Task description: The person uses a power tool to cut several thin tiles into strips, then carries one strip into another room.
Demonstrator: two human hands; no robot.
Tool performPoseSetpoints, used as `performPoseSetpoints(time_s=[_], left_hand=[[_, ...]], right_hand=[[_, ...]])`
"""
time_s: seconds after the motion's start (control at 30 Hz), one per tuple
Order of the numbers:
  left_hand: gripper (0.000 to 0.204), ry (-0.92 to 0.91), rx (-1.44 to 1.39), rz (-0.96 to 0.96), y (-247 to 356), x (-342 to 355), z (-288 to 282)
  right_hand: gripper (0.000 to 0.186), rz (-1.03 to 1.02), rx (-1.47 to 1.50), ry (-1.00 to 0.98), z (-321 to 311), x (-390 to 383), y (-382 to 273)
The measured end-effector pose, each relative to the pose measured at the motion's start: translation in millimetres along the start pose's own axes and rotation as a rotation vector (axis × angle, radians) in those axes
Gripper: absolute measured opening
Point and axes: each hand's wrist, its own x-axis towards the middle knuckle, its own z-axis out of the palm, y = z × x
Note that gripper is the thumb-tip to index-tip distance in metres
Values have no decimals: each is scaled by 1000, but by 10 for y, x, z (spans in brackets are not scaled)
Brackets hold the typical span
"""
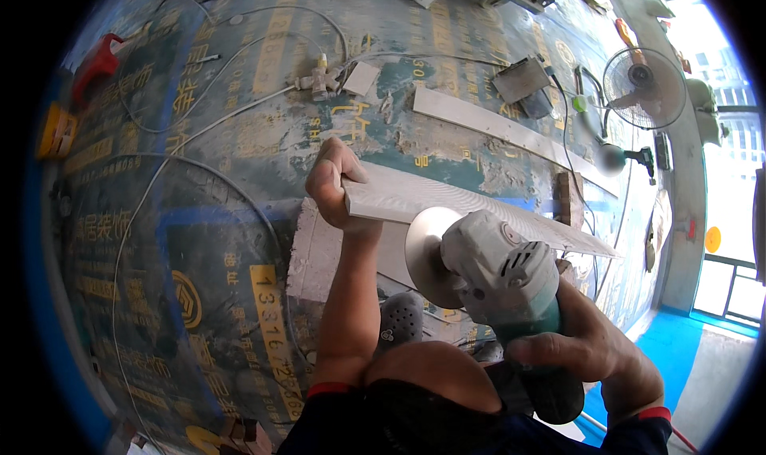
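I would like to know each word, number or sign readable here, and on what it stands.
Dark green floor sheeting: yellow characters, digits and a round emblem; readable in parts, but I do not copy them.
Yellow bucket-shaped container at far left: any print too small to read.
Dusty grey-and-green angle grinder in the right hand: no readable text.

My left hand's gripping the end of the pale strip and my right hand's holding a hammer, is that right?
The tool is wrong: the head view shows your right hand holding an angle grinder. Your left hand does grip the end of the pale strip.
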Motion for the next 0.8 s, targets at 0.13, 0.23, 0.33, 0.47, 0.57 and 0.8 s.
performPoseSetpoints(time_s=[0.13,0.23,0.33,0.47,0.57,0.8], left_hand=[[44,-12,5,14,-101,-12,-68],[41,-5,1,69,-133,-8,-61],[36,-24,31,180,-157,8,-52],[33,-2,83,267,-160,24,16],[42,79,72,355,-167,78,51],[42,28,171,438,-204,99,8]], right_hand=[[78,13,14,28,0,-14,43],[76,24,25,48,-46,-49,156],[74,17,8,82,-26,-52,159],[74,33,13,57,69,9,-39],[76,23,23,47,104,49,-108],[74,-14,-14,42,170,71,-115]])
